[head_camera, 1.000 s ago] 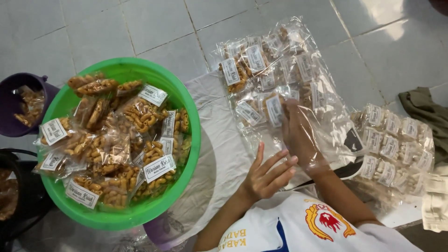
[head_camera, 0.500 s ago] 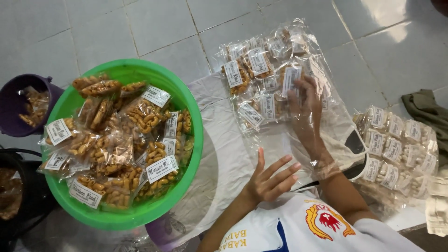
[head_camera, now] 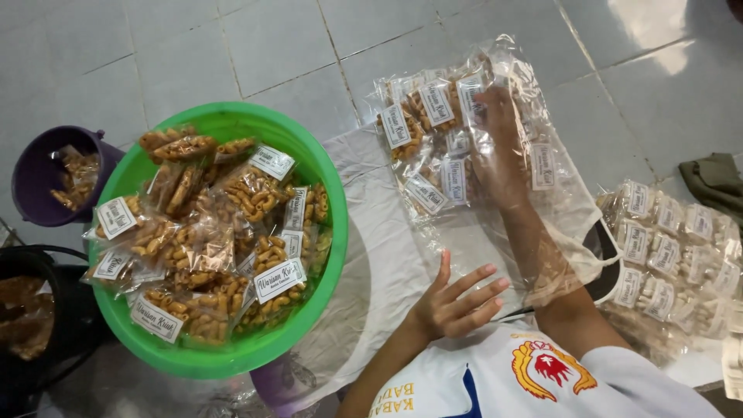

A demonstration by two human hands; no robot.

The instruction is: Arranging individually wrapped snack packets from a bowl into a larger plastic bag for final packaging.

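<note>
crinkling clear plastic bag [head_camera: 495,232], snack packets [head_camera: 422,128]

- Big clear plastic bag [head_camera: 495,232] — lying flat on the white cloth, mouth toward the person.
- Small labelled snack packets [head_camera: 433,131] — bunched inside its far end.

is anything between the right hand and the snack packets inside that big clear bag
Nothing visible. The right hand is reached inside the large clear plastic bag, directly against the small labelled snack packets piled at its far end. The left hand lies flat on the bag's near edge.
</note>
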